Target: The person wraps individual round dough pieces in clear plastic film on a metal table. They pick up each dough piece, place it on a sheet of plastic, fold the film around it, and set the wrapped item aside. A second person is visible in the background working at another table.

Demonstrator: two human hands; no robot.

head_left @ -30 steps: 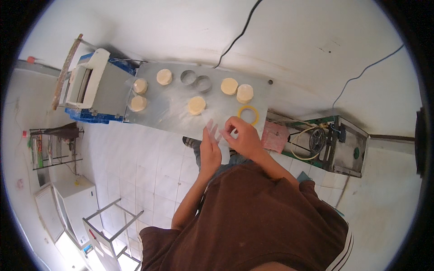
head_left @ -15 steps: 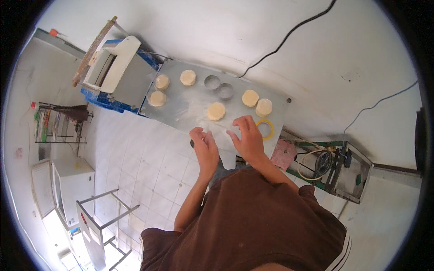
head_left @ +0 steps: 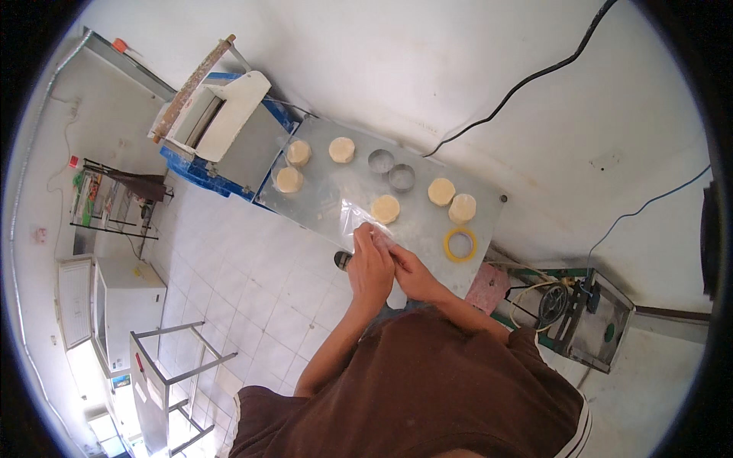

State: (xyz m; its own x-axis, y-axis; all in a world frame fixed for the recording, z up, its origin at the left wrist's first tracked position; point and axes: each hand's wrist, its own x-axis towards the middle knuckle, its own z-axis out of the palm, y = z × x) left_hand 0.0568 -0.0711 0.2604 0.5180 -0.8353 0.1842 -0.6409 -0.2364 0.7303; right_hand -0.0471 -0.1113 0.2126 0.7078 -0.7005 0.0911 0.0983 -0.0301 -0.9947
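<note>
My left hand [head_left: 372, 263] and my right hand [head_left: 412, 273] are close together over the near edge of the metal table. Both have their fingers closed on a clear plastic bag [head_left: 353, 216], whose loose end spreads toward the tabletop. Just beyond the bag lies a pale round of dough [head_left: 385, 208]. Two more rounds, one at the right [head_left: 441, 192] and another next to it [head_left: 463, 208], sit near a yellow roll of tape [head_left: 449, 246]. At the table's left are several rounds [head_left: 289, 180], some seemingly with clear plastic about them. Two metal ring cutters [head_left: 402, 178] touch near the back.
A blue and white roller machine [head_left: 238, 114] adjoins the table's [head_left: 328, 221] left end. A black cable [head_left: 527, 79] runs down the wall to the back edge. At the right stands a green-framed machine with a wheel [head_left: 553, 305]. A metal-legged stand [head_left: 183, 374] is lower left.
My hands have come together from apart, and both now grip the plastic bag, which shows more clearly. The whole view has shifted, so the table sits slightly lower and farther right.
</note>
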